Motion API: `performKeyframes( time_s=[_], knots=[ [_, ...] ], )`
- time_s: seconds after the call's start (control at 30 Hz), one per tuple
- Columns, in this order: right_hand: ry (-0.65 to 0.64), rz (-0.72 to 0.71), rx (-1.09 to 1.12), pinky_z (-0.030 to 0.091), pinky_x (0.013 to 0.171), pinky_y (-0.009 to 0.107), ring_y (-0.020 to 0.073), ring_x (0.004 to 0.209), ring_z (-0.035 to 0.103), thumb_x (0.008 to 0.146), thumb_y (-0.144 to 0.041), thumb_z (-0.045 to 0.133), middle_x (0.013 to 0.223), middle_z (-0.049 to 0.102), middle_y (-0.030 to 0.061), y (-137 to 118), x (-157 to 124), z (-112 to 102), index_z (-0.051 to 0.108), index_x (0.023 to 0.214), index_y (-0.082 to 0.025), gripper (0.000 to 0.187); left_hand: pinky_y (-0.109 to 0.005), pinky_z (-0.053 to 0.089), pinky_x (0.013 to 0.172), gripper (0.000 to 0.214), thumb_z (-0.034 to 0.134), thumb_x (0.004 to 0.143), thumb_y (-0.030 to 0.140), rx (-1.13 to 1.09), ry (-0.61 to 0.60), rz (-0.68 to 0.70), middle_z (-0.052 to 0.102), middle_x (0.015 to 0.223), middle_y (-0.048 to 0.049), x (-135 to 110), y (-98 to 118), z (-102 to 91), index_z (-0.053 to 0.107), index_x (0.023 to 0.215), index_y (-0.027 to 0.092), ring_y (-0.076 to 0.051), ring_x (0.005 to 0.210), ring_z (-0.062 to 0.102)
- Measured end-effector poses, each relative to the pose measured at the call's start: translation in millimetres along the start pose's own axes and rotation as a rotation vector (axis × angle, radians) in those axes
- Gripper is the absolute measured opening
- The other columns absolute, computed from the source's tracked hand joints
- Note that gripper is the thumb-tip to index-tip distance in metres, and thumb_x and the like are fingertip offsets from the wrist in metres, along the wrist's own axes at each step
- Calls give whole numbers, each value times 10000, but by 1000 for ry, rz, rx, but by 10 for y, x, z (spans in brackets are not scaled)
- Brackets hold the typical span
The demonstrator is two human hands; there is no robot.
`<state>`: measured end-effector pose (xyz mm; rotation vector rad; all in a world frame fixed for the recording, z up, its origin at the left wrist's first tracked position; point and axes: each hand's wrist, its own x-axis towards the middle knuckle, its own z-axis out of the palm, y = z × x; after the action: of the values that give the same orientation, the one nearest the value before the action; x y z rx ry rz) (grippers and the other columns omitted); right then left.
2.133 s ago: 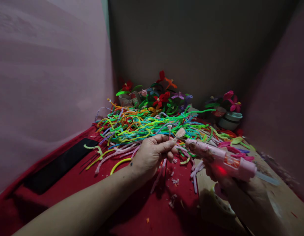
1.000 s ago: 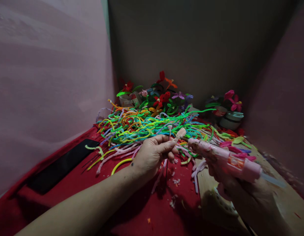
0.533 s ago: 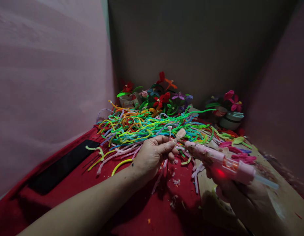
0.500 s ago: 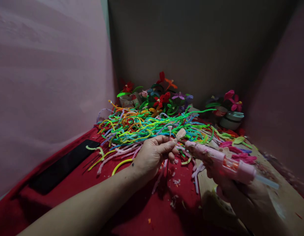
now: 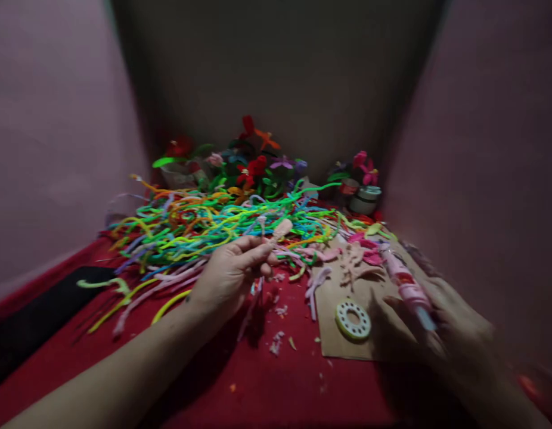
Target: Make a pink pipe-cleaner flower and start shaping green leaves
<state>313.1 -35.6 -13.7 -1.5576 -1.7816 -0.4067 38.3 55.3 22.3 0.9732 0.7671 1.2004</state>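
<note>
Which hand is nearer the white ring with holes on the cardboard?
Right. The right hand is close, to the right of the white ring; the left hand is farther off to its left.

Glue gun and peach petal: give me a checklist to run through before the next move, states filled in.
1. Petal secured: ok; the left hand pinches the peach petal at its base.
2. Stem steady: ok; the pale-tipped stem stands roughly upright in the same pinch.
3. Gun clear of the left hand: ok; the pink glue gun is well off to the right.
4. Right-hand grip: cannot tell; the right hand is at the gun, but the handle is hidden.
5. Glue on the petal's base: cannot tell; too small.
6. Cloth free of scraps: not ok; pink scraps litter the red cloth.
</note>
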Motion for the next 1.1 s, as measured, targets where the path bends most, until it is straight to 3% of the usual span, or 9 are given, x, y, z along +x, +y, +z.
performKeyframes(
  time_s=[0.17,0.33,0.4,0.47,0.53,0.67,0.8,0.9,1.1],
  knots=[
    [-322,235,-312,446,573,345,233,653,577,796,-363,413,779,582,100,454,-213,-209,607,874,-151,298,-121,381,444,140,691,674,175,6,-40,-60,605,616,1,-19,17,23,597,751,104,-27,457,506],
    [-428,286,-314,451,637,371,264,737,591,779,-427,424,852,594,110,702,-225,-199,577,1092,-147,446,-134,390,449,132,675,689,167,-34,-51,-85,602,584,5,-85,-12,97,575,757,114,-34,441,510],
    [-380,254,-270,447,690,415,305,817,578,743,-452,458,925,599,141,595,-162,-230,618,1038,-157,447,-148,399,454,123,659,709,177,-49,-94,-96,599,579,5,-106,-30,113,558,730,111,-32,425,498],
    [-222,253,-170,419,758,466,342,894,547,719,-470,480,978,601,166,343,-66,-252,655,957,-169,421,-164,413,470,117,645,726,184,-72,-133,-98,602,587,4,-127,-45,120,553,744,114,-38,434,506],
    [-144,308,140,423,774,436,316,925,557,720,-454,510,1000,621,137,-13,54,-218,680,858,-217,323,-176,419,479,107,631,741,187,-88,-177,-98,608,594,1,-150,-57,125,552,756,117,-44,440,515],
    [-469,572,953,446,615,311,200,712,587,682,-426,635,803,646,66,-693,337,79,667,941,-231,326,-177,404,464,96,619,752,186,-83,-252,-119,609,593,-2,-194,-71,146,556,756,114,-46,431,515],
    [-423,690,1646,408,552,249,116,596,530,715,-385,629,731,605,32,-1010,575,373,647,791,-182,217,-185,410,451,106,602,761,189,-58,-287,-149,595,565,-6,-225,-72,168,559,712,106,-55,426,513],
    [-421,625,1731,371,515,237,106,562,495,760,-302,589,635,562,15,-1094,651,423,597,660,-158,175,-195,433,458,116,612,751,192,-45,-318,-166,595,568,-5,-230,-75,168,556,690,110,-55,422,506],
    [-352,583,1529,305,462,232,89,504,428,767,-221,557,574,516,-3,-1076,667,379,571,602,-147,180,-191,444,446,136,618,744,234,79,-289,-112,601,707,-24,-218,-75,134,618,804,112,-75,506,550]
  ],
)
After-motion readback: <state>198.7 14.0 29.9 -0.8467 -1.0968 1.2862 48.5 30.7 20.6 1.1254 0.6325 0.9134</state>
